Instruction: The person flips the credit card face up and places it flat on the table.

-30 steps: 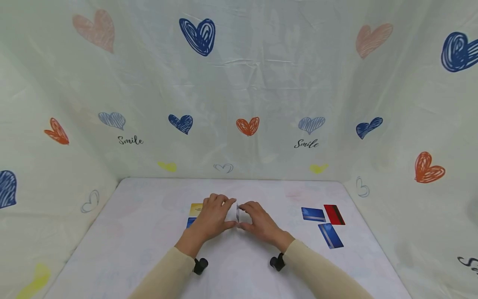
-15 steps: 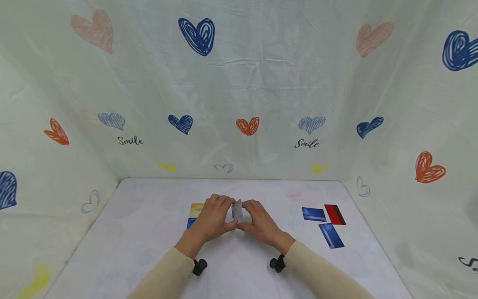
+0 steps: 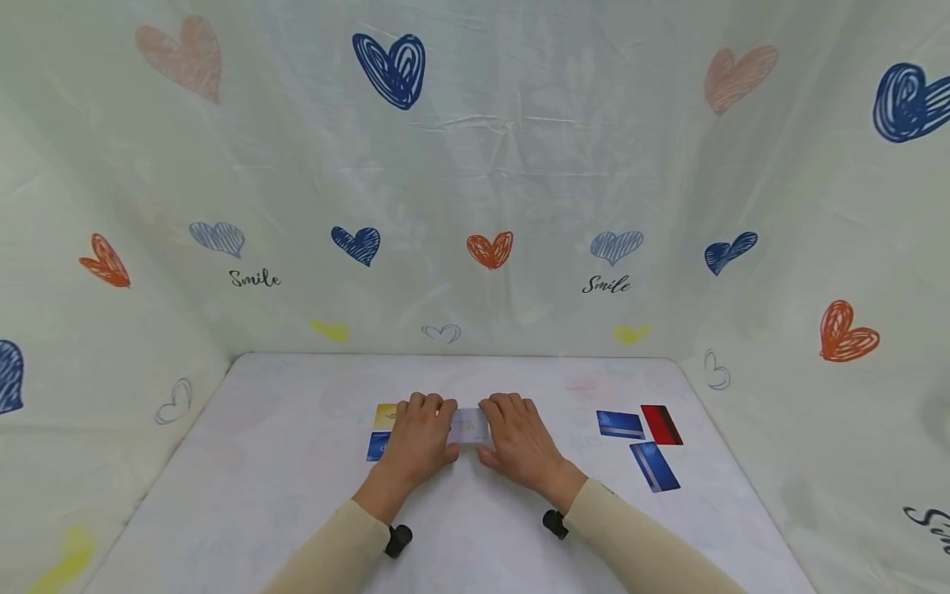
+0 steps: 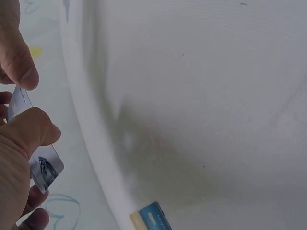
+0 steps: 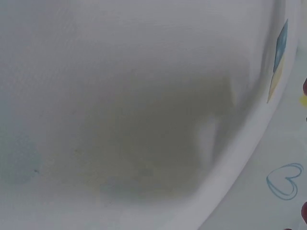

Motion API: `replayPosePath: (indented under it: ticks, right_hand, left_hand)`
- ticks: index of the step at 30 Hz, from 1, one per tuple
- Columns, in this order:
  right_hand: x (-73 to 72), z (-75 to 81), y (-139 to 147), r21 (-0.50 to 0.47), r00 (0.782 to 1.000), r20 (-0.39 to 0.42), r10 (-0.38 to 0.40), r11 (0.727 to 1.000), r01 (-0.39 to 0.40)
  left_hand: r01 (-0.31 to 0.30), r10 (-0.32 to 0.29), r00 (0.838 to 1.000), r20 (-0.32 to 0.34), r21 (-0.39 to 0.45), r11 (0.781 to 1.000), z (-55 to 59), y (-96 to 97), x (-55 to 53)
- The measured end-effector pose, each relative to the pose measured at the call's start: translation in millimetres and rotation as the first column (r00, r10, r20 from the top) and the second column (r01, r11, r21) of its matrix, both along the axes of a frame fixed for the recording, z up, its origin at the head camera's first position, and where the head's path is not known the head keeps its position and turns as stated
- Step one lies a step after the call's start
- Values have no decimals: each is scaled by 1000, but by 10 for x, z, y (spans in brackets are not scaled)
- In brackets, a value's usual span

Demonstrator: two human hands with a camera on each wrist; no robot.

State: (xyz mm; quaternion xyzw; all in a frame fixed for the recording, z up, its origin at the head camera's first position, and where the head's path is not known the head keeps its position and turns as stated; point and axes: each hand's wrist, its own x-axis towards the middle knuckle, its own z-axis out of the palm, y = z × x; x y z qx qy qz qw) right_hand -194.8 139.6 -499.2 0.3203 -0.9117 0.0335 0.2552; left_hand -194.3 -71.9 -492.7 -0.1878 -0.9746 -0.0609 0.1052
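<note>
A silvery-white bank card (image 3: 469, 426) is held up between both hands, face towards the head camera. My left hand (image 3: 417, 439) pinches its left end; the left wrist view shows the thumb lying across the card (image 4: 47, 172) and fingers behind it. At the other end my right hand (image 3: 525, 439) grips the card, its fingers at the top edge and its thumb below. Beside the left hand lie a yellow card (image 3: 386, 417) and a blue card (image 3: 377, 446), both partly hidden by that hand. Only bits of the right fingers show in the right wrist view.
On the white table (image 3: 297, 495) at right lie a blue card (image 3: 620, 424), a red card with a dark stripe (image 3: 661, 425) and another blue card (image 3: 655, 467). A heart-printed curtain (image 3: 430, 181) stands behind the table and along its sides.
The card, edge-on a second ago, has turned so its broad face shows. Both hands have drawn slightly apart with it. The cards on the table keep their places.
</note>
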Motion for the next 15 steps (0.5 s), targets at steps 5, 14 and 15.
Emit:
replayPosePath:
  ticks: [5, 14, 15]
  right_hand:
    - [-29, -35, 30, 40, 1000, 12, -16, 999, 16]
    - [-52, -112, 69, 66, 993, 95, -75, 995, 69]
    - [-55, -121, 66, 68, 991, 106, -76, 995, 69]
  left_hand:
    - [10, -10, 1000, 15, -6, 1000, -23, 15, 12]
    - [15, -16, 999, -32, -23, 1000, -97, 8, 29]
    - [15, -15, 1000, -27, -27, 1000, -112, 8, 25]
